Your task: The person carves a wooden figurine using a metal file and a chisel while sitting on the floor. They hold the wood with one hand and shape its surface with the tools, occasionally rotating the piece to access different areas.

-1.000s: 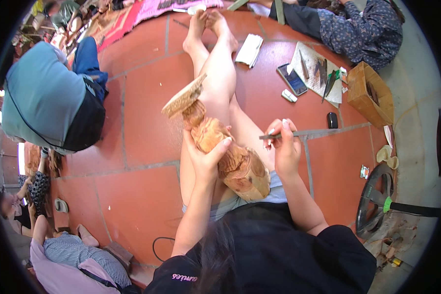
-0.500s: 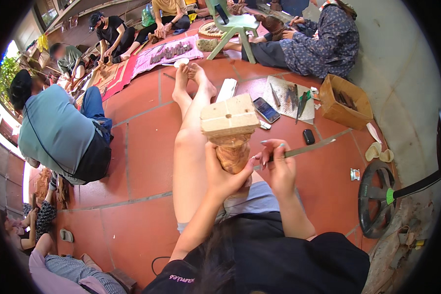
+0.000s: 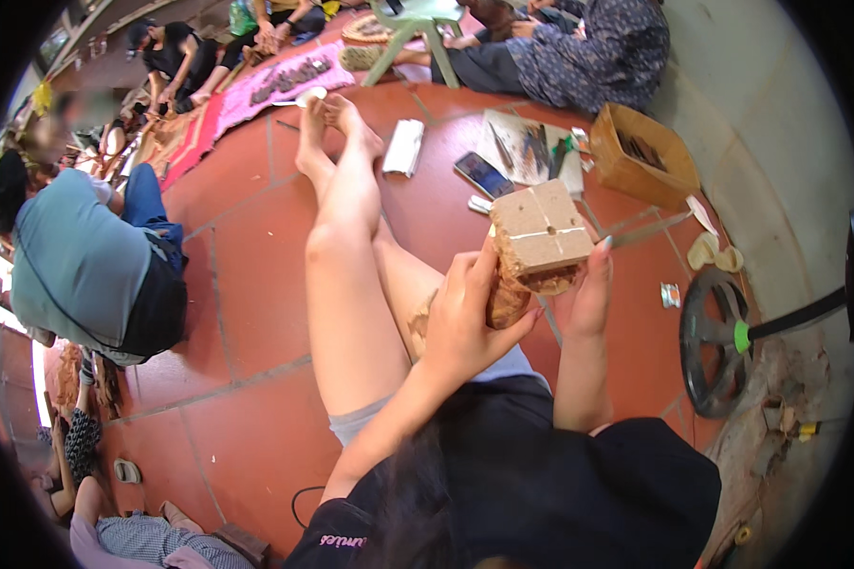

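The person sits on a red tiled floor (image 3: pixel 247 284) with legs stretched toward twelve o'clock and holds a carved wooden block (image 3: pixel 539 237) up over the lap, a little right of the picture's centre. Its flat square base faces the camera, with a pale cross scored on it. The left hand (image 3: pixel 470 318) wraps the block from seven o'clock, fingers closed around its carved lower part. The right hand (image 3: pixel 588 299) presses against it from four o'clock, fingers (image 3: pixel 600 258) upright along its side; whether it also holds a thin tool cannot be told. At twelve o'clock from the block lie a phone (image 3: pixel 484 174) and a folded white cloth (image 3: pixel 404 148); at one o'clock stands a cardboard box (image 3: pixel 640 156). A dark wheel (image 3: pixel 716 341) lies at three o'clock.
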Tool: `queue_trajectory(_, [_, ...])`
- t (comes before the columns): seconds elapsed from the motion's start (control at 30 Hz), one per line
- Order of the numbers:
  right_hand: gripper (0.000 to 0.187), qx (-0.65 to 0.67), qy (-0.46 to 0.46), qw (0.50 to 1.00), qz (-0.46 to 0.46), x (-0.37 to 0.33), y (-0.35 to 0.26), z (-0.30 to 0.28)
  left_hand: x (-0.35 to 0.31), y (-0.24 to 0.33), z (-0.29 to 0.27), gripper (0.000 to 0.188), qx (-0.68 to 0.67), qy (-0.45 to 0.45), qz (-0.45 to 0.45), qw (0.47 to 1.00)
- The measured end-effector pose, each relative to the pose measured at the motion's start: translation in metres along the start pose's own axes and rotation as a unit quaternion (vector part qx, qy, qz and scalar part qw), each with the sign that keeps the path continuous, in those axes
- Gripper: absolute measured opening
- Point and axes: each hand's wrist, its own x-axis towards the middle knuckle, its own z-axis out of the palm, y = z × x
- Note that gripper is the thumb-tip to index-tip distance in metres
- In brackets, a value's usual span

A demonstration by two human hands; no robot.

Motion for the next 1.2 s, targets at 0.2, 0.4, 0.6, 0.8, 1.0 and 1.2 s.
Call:
queue_trajectory(0.2, [0.074,-0.027,-0.053,0.998,0.015,-0.003,-0.027,-0.016,-0.008,0.015,-0.005,0.08,-0.042,-0.041,0.01,0.998])
queue_trajectory(0.4, [0.061,0.061,-0.049,0.996,0.045,-0.005,-0.022,-0.007,-0.01,0.022,-0.013,0.076,-0.033,-0.031,0.015,0.999])
queue_trajectory(0.6, [0.072,0.009,-0.083,0.994,0.073,-0.007,-0.025,0.01,-0.019,0.02,-0.015,0.074,-0.089,0.008,-0.041,0.995])
queue_trajectory(0.8, [0.063,-0.033,-0.126,0.991,-0.018,-0.017,-0.028,0.054,-0.016,0.024,-0.016,0.06,-0.145,0.065,-0.138,0.978])
queue_trajectory(1.0, [0.071,-0.01,-0.256,0.967,0.009,0.003,-0.041,0.091,0.03,0.052,-0.063,0.047,-0.126,0.105,-0.166,0.972])
queue_trajectory(1.2, [0.064,-0.019,-0.307,0.95,0.048,0.025,-0.035,0.107,0.004,-0.057,-0.096,0.048,-0.403,0.189,-0.13,0.886])
